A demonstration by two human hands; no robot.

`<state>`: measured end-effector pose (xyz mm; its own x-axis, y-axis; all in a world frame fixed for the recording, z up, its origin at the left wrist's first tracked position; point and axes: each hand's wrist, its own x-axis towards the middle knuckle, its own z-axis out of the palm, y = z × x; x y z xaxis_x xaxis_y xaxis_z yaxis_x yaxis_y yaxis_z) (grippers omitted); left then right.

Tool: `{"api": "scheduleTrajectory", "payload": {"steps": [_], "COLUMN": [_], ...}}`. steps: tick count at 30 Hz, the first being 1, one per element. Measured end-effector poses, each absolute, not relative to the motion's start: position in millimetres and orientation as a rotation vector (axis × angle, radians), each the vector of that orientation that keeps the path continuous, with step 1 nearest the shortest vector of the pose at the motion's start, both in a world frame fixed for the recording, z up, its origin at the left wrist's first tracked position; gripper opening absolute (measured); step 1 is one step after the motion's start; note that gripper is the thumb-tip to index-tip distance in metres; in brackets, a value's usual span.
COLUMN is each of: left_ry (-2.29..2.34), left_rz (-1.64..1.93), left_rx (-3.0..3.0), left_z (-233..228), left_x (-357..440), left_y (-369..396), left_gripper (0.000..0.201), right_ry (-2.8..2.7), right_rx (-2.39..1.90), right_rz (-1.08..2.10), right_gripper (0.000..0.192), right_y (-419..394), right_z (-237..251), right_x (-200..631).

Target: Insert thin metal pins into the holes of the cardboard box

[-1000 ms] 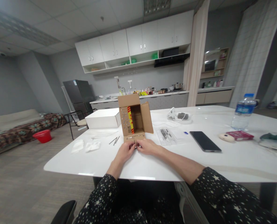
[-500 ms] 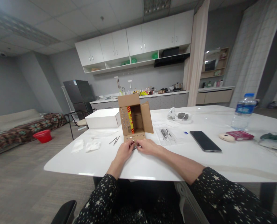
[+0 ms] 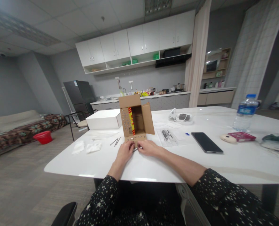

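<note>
Cardboard box ahead; bare table leftward.

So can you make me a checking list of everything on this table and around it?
Surface: white table, glossy.
Job's things: open cardboard box standing upright, dotted front flap folded down toward the hands.
Clutter: white box, thin metal rods, clear bags, black phone, water bottle, red pack.
Grips: left hand and right hand meet at the flap, fingers pinched on something too small to tell.
Cables: nothing seen.
Surroundings: kitchen counter, white cupboards, fridge, sofa, red basin.
</note>
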<state>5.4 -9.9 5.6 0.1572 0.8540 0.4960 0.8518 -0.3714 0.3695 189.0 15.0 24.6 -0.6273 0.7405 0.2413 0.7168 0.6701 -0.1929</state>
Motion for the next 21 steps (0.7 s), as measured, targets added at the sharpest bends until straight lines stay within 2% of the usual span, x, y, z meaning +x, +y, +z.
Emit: {"api": "scheduleTrajectory", "payload": {"steps": [21], "left_ry": [1.910], "left_rz": [1.044], "left_rx": [2.360], "left_z": [4.6], "left_x": [2.8], "left_y": [-9.7], "left_gripper": [0.015], "right_ry": [-2.577], "right_rx": [-1.182], "right_rz": [0.108], "right_gripper": [0.028], "right_y": [16.7], "right_z": [21.7], "right_x": [188.3]}}
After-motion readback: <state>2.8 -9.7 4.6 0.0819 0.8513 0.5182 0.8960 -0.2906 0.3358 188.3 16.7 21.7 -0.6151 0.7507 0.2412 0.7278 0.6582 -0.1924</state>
